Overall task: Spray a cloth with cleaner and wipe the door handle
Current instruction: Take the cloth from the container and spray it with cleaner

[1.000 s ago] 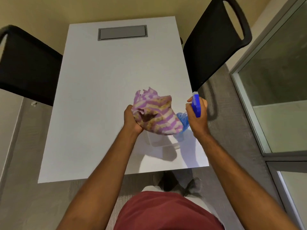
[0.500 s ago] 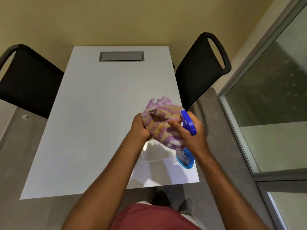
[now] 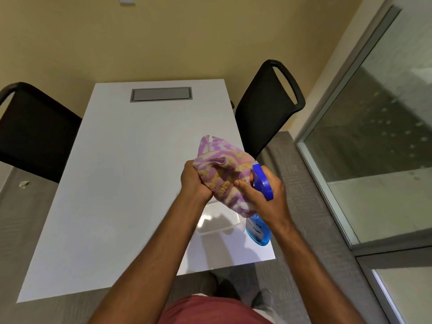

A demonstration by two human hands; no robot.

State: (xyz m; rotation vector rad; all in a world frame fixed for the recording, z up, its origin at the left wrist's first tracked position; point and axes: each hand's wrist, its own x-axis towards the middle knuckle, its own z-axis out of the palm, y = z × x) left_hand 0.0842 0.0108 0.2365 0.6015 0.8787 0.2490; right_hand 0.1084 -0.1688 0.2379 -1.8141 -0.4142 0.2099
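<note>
Yellow-beige walls are enclosing a small room, and a white rectangular table [image 3: 112,183] is occupying its centre, with a grey recessed panel [image 3: 161,94] set into the far end. One black chair [image 3: 32,132] is standing at the table's left side, cut off by the frame edge; a second black chair [image 3: 264,108] is standing at the right side, its seat hidden behind the tabletop. A glazed partition [image 3: 374,148] with a pale frame is running along the right; what lies behind the glass is hard to make out.

The left hand [image 3: 195,181] is gripping a bunched purple-and-yellow striped cloth [image 3: 224,171] above the table's near right portion, fingers curled into the fabric. The right hand [image 3: 264,197] is holding a spray bottle [image 3: 258,232] close against the cloth, fingers wrapped round the neck below the blue spray head [image 3: 263,182], thumb lying along the cloth's near side. The trigger and nozzle are hidden by cloth and hand, so whether the trigger is being pressed cannot be told. Only the bottle's lower body, with blue liquid and a blurred label, is showing beneath the wrist.

A clear shallow tray [image 3: 218,220] is sitting on the table under the hands, partly covered by the left forearm. A red garment [image 3: 210,309] and dark shoes [image 3: 261,298] are showing at the bottom edge. No door handle is appearing in this view.
</note>
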